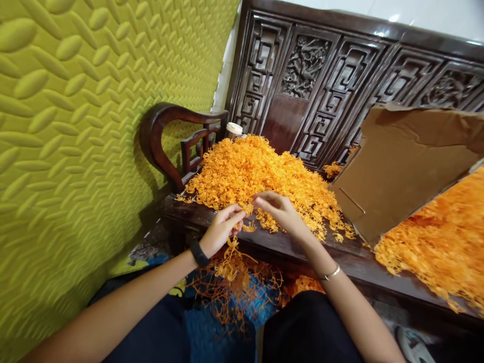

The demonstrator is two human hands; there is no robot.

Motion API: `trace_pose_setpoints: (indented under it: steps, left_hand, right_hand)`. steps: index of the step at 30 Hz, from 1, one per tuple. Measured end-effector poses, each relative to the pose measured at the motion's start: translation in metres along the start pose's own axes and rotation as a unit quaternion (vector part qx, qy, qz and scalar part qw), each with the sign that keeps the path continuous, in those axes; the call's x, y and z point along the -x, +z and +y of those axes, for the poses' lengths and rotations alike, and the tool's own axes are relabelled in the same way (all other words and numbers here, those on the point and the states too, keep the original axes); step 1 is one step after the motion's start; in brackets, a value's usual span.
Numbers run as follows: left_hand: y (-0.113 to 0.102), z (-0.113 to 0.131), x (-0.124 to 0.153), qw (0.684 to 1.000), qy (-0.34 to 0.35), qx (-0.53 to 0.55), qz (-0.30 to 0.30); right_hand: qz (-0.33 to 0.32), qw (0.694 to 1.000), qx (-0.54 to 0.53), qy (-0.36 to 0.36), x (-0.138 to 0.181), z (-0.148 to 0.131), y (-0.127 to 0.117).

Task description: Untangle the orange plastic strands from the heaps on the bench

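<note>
Forearms reach past my knees to one small orange piece

Black band on my left wrist, bracelet on my right. Between my knees spreads a nest of thin strands, above something blue. A paler clump hangs just under my left hand; I cannot tell whether that hand holds it.

My left thumb and forefinger are pinched on the piece, the other fingers curled in. My right hand meets them from the other side, thumb and fingertips bunched near together; I cannot tell whether they have hold of it. So the piece sits at my left fingertips, between both hands, above the bench.

I judge the step in hand to be working this single piece between the fingertips. The next move seems to call for a firm left pinch and a light, exact right one.

Beyond my fingers a heap of like pieces covers the bench. To its right, cardboard leans between it and a second heap. Behind, a jar stands near the armrest, before the carved back.
</note>
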State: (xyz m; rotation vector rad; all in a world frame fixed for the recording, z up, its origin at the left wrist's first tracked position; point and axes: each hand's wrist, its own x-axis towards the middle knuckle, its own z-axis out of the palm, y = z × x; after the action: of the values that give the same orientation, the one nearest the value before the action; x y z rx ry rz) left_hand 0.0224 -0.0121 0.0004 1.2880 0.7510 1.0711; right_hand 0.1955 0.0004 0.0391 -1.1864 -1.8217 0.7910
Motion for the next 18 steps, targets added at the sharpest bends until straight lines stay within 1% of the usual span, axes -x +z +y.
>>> trace_pose_setpoints:
  steps: [1,2,3,7,10,14,18]
  left_hand:
    - [0.0,0.0,0.001,1.0,0.002,-0.003,-0.005]
    - [0.0,0.001,0.002,1.0,0.003,-0.008,-0.011]
    - [0.0,0.002,0.003,1.0,0.003,-0.016,-0.017]
    - [0.004,0.006,0.008,0.999,0.003,-0.035,-0.034]
    - [0.007,0.009,0.01,0.999,0.02,-0.03,-0.022]
    - [0.008,0.011,0.007,0.999,0.034,-0.024,-0.001]
    - [0.008,0.011,0.001,0.999,0.041,-0.024,0.011]
  right_hand:
    - [-0.039,0.999,-0.024,0.02,0.003,-0.006,0.004]
    - [-0.054,0.997,-0.042,0.036,0.006,-0.01,0.007]
    - [-0.048,0.996,-0.061,0.048,0.008,-0.012,0.009]
    - [0.039,0.985,-0.152,0.067,0.009,-0.011,0.014]
    - [0.103,0.979,-0.166,0.058,0.007,-0.01,0.017]
    - [0.182,0.97,-0.161,0.023,0.006,-0.012,0.027]
    - [0.222,0.957,-0.184,-0.018,0.002,-0.012,0.041]
